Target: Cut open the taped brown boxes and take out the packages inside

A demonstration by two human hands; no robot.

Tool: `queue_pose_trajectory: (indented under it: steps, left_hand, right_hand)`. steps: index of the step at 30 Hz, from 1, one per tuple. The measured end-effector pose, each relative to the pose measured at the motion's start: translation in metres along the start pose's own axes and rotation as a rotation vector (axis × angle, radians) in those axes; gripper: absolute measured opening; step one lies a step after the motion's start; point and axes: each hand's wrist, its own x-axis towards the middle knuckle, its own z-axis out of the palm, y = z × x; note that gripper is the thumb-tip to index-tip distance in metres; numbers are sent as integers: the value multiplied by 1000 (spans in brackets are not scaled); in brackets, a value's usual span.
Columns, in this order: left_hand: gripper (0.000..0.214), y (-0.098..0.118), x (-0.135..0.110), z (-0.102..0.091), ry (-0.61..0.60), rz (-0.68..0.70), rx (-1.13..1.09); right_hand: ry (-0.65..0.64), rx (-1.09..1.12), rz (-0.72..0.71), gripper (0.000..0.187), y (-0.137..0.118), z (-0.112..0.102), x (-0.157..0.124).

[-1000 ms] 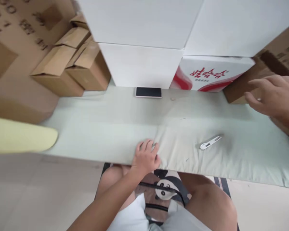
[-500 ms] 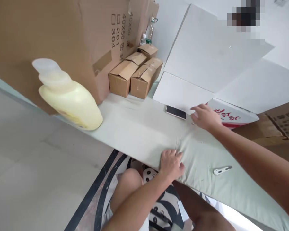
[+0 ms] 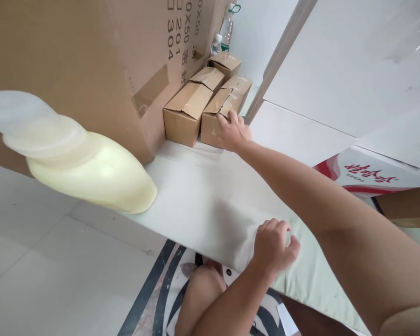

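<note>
My right hand (image 3: 234, 130) reaches far across the table and lies on the near top corner of a small brown cardboard box (image 3: 217, 119), its fingers curled over the edge. A second small box (image 3: 186, 112) stands just left of it, with two more behind. My left hand (image 3: 273, 245) rests with bent fingers on the pale green cloth (image 3: 203, 186) at the table's near edge, bunching it slightly. Whether the right hand has a firm grip on the box does not show.
A pale yellow plastic bottle (image 3: 91, 168) lies on its side at the left edge. Behind it stands a large printed cardboard carton (image 3: 91, 60). White boxes (image 3: 336, 79) and a red-printed one (image 3: 371, 175) fill the right. Water bottles (image 3: 227, 25) stand at the back.
My right hand has moved from the right side past the phone to the small boxes at the back left. The view has swung left; phone and white tool are out of sight.
</note>
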Motion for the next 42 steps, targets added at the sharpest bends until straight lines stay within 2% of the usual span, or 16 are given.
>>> queue_pose_trajectory:
  steps: [4, 6, 8, 11, 13, 15, 17, 19, 22, 25, 27, 29, 31, 34, 39, 42]
  left_hand:
    - [3, -2, -2, -1, -15, 23, -21]
    - [2, -3, -3, -2, 25, 54, -38]
    - [5, -4, -2, -4, 141, 108, -61]
    - [10, -5, 1, -17, 509, 178, -77]
    - [10, -6, 2, -33, 816, 169, -71]
    - [11, -10, 2, -51, 1052, 139, -78]
    - [17, -15, 1, -68, 1206, 83, -115]
    - [25, -21, -1, -81, 1257, -3, -190]
    - [29, -27, -3, -87, 1086, -54, -299]
    - [36, -22, 2, -80, 687, 50, -426]
    - [46, -14, 8, -71, 353, 111, -522]
    - [53, -5, 14, -61, 54, 155, -555]
    - [57, 3, 20, -52, -126, 194, -519]
    - [57, 10, 30, -43, -179, 199, -450]
    - [46, 20, 37, -20, -164, 158, -460]
    - [43, 28, 25, -2, -203, 216, -403]
  right_hand:
    - [24, 114, 131, 74, 4, 12, 15]
    - [-7, 115, 168, 76, 2, 5, 6]
    - [-60, 66, 157, 77, -3, -7, -17]
    - [-72, 10, 53, 71, -8, -28, -77]
    - [-30, -14, -30, 65, -6, -39, -128]
    - [15, -46, -75, 56, 3, -48, -185]
    - [36, -72, -58, 45, 18, -54, -249]
    - [37, -77, 59, 31, 37, -59, -317]
    - [149, -33, 262, 22, 65, -65, -418]
    - [425, 98, 371, 26, 83, -68, -493]
    - [528, 269, 556, 29, 87, -67, -519]
    - [591, 519, 762, 30, 87, -64, -526]
    - [628, 750, 877, 36, 85, -61, -523]
    - [578, 870, 899, 49, 86, -65, -514]
    - [219, 376, 1081, 53, 109, -89, -509]
    - [124, 291, 1187, 58, 134, -96, -509]
